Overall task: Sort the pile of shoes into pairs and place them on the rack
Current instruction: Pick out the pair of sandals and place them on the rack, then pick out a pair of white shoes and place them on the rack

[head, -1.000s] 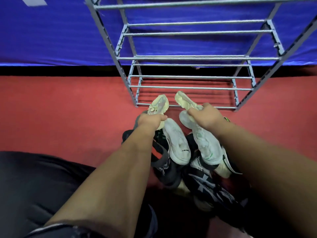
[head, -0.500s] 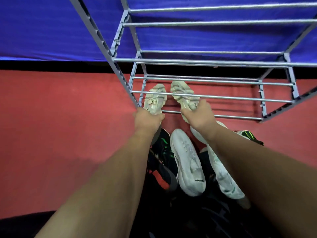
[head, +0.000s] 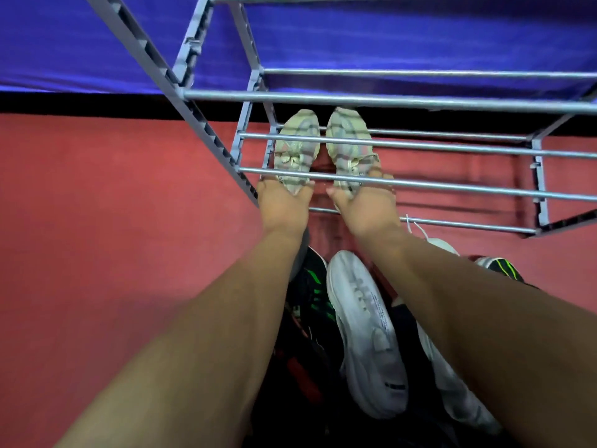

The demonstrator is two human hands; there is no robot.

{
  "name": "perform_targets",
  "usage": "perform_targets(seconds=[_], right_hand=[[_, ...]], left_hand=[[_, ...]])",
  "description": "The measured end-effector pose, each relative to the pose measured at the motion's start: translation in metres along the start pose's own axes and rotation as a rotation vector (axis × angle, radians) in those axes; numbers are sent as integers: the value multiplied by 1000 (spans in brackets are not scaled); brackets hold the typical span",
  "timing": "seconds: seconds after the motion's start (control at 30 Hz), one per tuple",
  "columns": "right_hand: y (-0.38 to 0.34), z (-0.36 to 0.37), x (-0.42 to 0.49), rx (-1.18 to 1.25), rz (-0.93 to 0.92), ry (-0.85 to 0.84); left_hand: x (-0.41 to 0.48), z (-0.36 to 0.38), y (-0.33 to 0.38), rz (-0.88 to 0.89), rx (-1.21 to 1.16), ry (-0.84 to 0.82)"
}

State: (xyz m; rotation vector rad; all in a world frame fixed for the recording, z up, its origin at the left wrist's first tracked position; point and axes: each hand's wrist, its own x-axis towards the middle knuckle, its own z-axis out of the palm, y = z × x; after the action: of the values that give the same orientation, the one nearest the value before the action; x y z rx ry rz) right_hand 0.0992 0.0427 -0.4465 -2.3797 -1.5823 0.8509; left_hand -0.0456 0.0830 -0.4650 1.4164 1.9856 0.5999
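Observation:
Two pale yellow-green sneakers lie side by side, toes away from me, at the left end of the grey metal rack's (head: 420, 185) bottom shelf. My left hand (head: 284, 202) grips the heel of the left sneaker (head: 295, 147). My right hand (head: 365, 202) grips the heel of the right sneaker (head: 350, 140). Both hands reach in under the rack's upper rails. Below my forearms the pile of shoes lies on the red floor: a white sneaker (head: 368, 334), a second white one (head: 452, 392) partly under my right arm, and black shoes with green marks (head: 315, 295).
The rack stands against a blue wall (head: 97, 43) with a black base strip. Red floor (head: 113, 237) spreads left and right of the rack. Another black and green shoe (head: 499, 266) peeks out right of my right arm. The rack's other rails carry nothing.
Both hands have carried the pale sneakers from above the pile forward into the rack's bottom shelf. My head has leaned closer, so the rack looms larger.

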Motion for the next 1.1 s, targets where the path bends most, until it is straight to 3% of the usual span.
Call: perform_targets(seconds=[0.1,0.2,0.5,0.8,1.1], right_hand=[[5,-1,11,-40,-67,-169],[16,2,15,-72,-103,-172],[17,10,8,74,-112,-33],[4,17,10,0,-14,-69],[31,-13,-38,-178,-219,-41]], left_hand=[[5,7,-3,23,153,-133],[3,7,-15,75,220,-211],[7,3,-30,58,95,-80],[8,1,-25,81,311,-116],[-30,-25,-3,145,492,-22]])
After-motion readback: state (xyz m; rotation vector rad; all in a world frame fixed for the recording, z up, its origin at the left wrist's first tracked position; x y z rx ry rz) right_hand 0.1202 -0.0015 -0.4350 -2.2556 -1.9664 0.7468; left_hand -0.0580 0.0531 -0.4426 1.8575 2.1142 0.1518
